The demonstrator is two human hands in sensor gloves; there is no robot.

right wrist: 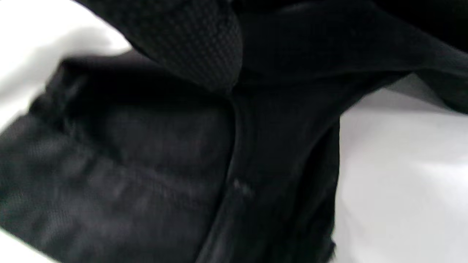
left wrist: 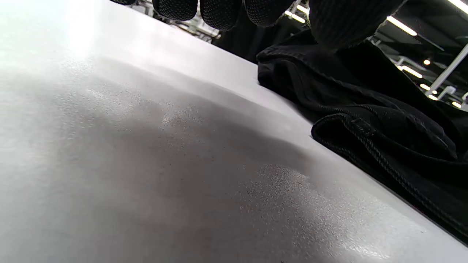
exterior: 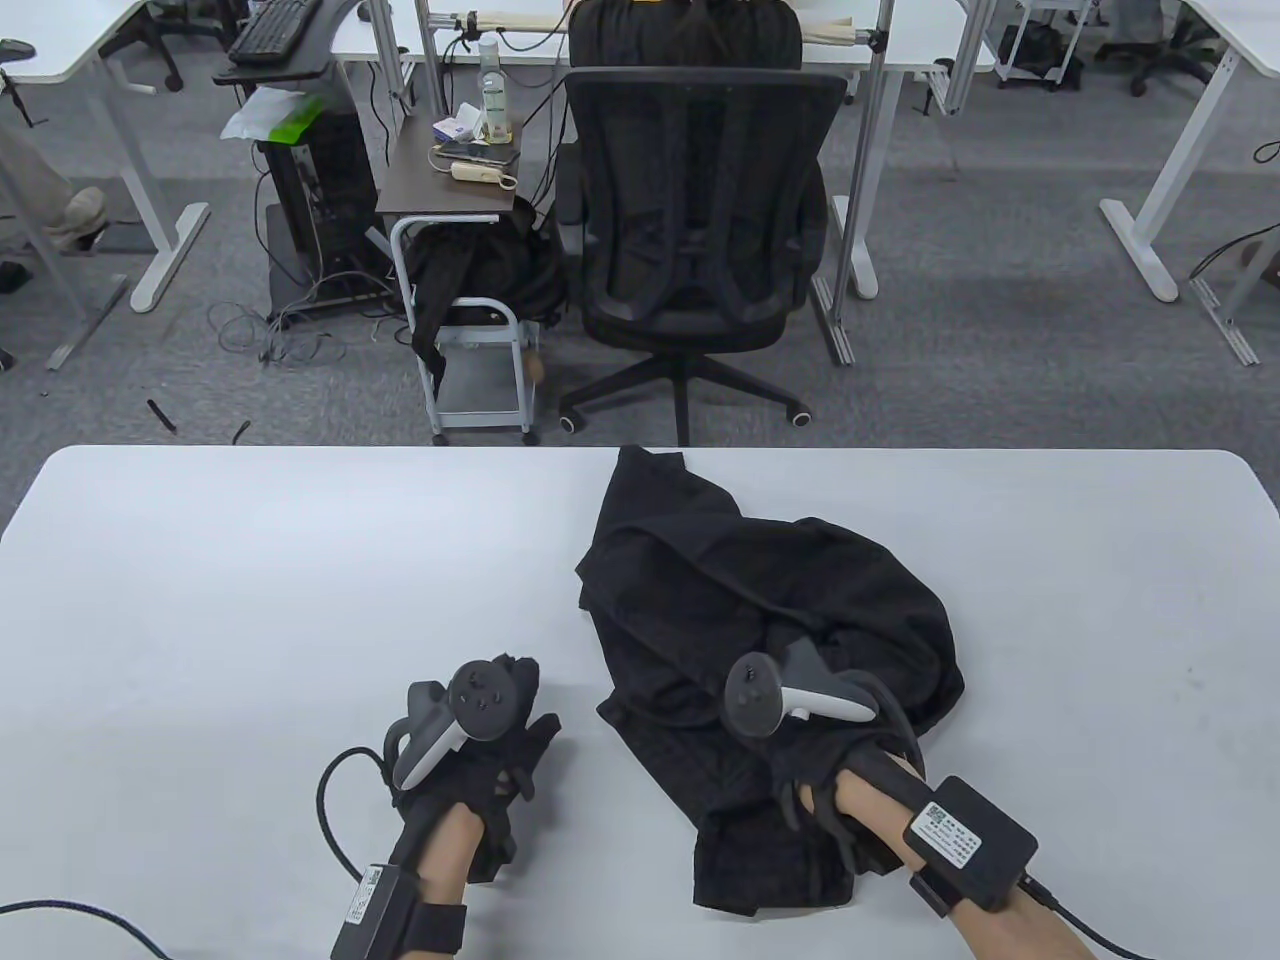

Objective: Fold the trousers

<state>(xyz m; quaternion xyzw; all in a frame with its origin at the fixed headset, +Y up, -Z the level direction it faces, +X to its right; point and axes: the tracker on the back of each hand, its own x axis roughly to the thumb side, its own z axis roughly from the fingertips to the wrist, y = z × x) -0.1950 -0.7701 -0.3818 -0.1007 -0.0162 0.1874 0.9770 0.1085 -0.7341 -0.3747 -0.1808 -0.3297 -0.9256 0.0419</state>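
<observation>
Trousers (exterior: 760, 640), black and crumpled in a loose heap, lie on a white table (exterior: 250, 600), right of centre in the table view, reaching from the table's far edge down toward the bottom of the frame. The right hand (exterior: 800, 730), gloved in black with a grey tracker on its back, rests on top of the heap at lower centre-right; whether its fingers pinch the cloth or lie flat cannot be told, since the tracker and dark fabric hide them. The left hand (exterior: 480, 740) sits at lower centre-left on bare table just beside the trousers, not touching them, fingers pointing up the frame and holding nothing. In the left wrist view, gloved fingertips (left wrist: 219, 12) hang at the top edge above the tabletop, with a stitched hem at right. The right wrist view is blurred, filled with dark cloth.
</observation>
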